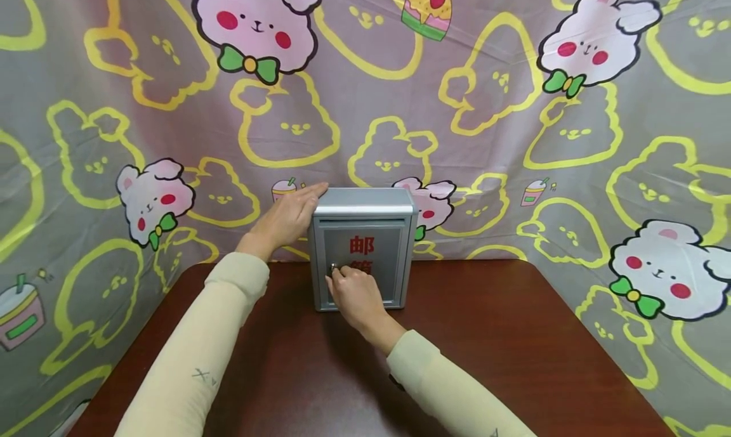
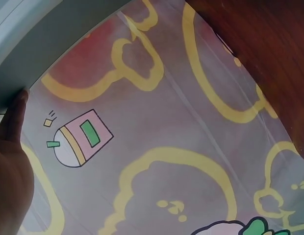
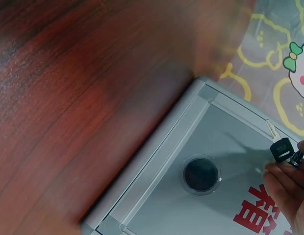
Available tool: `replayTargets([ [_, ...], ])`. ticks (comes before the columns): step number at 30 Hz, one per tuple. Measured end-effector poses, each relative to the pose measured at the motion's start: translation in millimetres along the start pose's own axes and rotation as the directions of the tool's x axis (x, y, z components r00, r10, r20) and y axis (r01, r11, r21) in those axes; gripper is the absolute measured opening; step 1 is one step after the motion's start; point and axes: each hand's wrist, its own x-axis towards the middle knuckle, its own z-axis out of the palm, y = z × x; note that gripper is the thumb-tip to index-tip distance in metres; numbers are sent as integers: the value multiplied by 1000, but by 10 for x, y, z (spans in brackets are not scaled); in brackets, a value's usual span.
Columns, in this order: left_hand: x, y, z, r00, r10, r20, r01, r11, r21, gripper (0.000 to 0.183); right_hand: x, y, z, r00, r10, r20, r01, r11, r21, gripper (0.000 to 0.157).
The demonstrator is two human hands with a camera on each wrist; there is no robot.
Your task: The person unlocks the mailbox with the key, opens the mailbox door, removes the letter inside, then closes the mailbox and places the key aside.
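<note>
A grey metal mailbox (image 1: 394, 250) with red characters on its front door stands upright on the table. My left hand (image 1: 288, 215) rests against its upper left edge, fingers extended; the left wrist view shows fingertips touching the grey side. At the door's left side, my right hand (image 1: 358, 297) pinches a key at the lock. In the right wrist view, a black-headed key (image 3: 282, 149) hangs beside the fingers with its silver blade pointing away. The lock itself is mostly hidden by the fingers. A round dark window (image 3: 201, 175) sits low on the door.
The mailbox stands near the back edge of a dark red-brown wooden table (image 1: 480, 335). A grey curtain (image 1: 491, 151) with cartoon rabbits and yellow outlines hangs close behind the table and along both sides.
</note>
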Motion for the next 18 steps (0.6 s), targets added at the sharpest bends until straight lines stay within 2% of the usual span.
replayTargets([
  [9, 27, -41, 14, 1000, 16, -4, -16, 1000, 24, 52, 6, -18, 11, 999, 20, 29, -20, 1000, 18, 20],
  [18, 42, -42, 19, 1000, 20, -15, -19, 1000, 17, 52, 23, -15, 46, 999, 35, 18, -36, 999, 35, 18],
])
